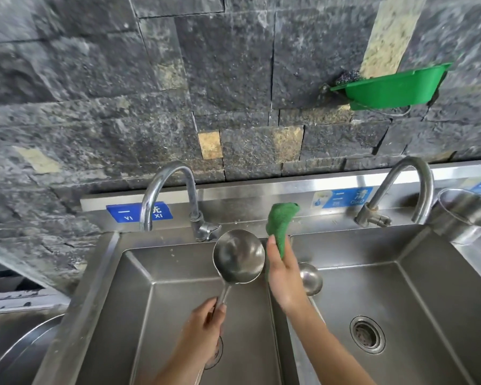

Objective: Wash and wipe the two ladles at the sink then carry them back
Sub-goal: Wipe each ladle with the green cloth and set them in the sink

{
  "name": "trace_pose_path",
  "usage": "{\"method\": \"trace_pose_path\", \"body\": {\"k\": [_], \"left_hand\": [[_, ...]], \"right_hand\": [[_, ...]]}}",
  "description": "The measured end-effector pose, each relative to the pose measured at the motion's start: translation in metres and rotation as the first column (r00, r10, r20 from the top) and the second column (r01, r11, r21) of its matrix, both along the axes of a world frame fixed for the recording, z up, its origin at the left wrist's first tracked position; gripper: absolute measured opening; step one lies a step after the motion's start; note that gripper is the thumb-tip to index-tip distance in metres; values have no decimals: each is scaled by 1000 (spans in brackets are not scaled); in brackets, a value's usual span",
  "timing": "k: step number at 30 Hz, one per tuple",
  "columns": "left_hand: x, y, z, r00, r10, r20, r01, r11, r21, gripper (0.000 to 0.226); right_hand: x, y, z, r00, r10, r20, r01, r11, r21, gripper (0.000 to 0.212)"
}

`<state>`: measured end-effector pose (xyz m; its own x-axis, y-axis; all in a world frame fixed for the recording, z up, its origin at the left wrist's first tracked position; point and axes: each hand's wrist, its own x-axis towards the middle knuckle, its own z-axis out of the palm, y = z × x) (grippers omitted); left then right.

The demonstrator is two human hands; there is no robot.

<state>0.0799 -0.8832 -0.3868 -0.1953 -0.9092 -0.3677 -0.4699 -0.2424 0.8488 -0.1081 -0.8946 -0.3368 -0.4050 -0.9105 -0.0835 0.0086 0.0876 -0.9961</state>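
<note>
A large steel ladle (238,255) is held over the left sink basin (178,301), bowl facing me. My left hand (203,326) grips its handle low down. My right hand (282,276) holds a green scouring cloth (281,220) upright just right of the ladle's bowl, over the divider between the basins. A second, smaller steel ladle (311,279) rests in the right basin (400,301) against its left wall, partly hidden behind my right wrist.
Two curved taps stand behind the basins, the left tap (172,195) and the right tap (403,190). A steel pot (464,215) sits at the far right. A green plastic basket (392,87) with steel wool hangs on the stone wall. A big steel basin (20,354) shows bottom left.
</note>
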Motion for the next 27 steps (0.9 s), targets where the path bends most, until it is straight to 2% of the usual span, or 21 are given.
{"method": "trace_pose_path", "body": {"k": [2, 4, 5, 7, 10, 13, 15, 18, 23, 27], "left_hand": [[-9, 7, 1, 991, 58, -119, -44, 992, 119, 18], [-14, 15, 1, 981, 87, -171, -59, 986, 158, 18], [-14, 20, 2, 979, 88, -183, -56, 984, 171, 20], [-10, 27, 2, 979, 75, -190, -40, 983, 181, 23], [-2, 28, 0, 976, 91, -199, -51, 979, 198, 25], [-3, 20, 1, 975, 100, -198, -54, 973, 226, 24], [-2, 14, 4, 973, 122, -197, -72, 967, 244, 26], [1, 12, 5, 973, 147, -179, -95, 958, 270, 29], [-6, 25, 1, 966, 111, -235, -26, 941, 338, 30], [-13, 28, 3, 960, 105, -258, -12, 941, 339, 31]], "right_hand": [[21, -14, -23, 963, 135, -232, -133, 991, 27, 55], [41, -24, -56, 800, 254, -544, -190, 967, 172, 71], [50, -26, -69, 717, 280, -639, -174, 959, 225, 82], [64, -25, -85, 619, 303, -724, -140, 950, 278, 94], [75, -25, -88, 593, 411, -692, -163, 903, 397, 92], [78, -30, -75, 605, 595, -530, -282, 782, 556, 76], [82, -31, -66, 569, 664, -485, -358, 731, 581, 71], [86, -30, -61, 581, 690, -432, -423, 709, 564, 70], [79, -34, -74, 598, 586, -546, -181, 763, 621, 78], [76, -35, -79, 597, 517, -614, -83, 801, 593, 78]]}}
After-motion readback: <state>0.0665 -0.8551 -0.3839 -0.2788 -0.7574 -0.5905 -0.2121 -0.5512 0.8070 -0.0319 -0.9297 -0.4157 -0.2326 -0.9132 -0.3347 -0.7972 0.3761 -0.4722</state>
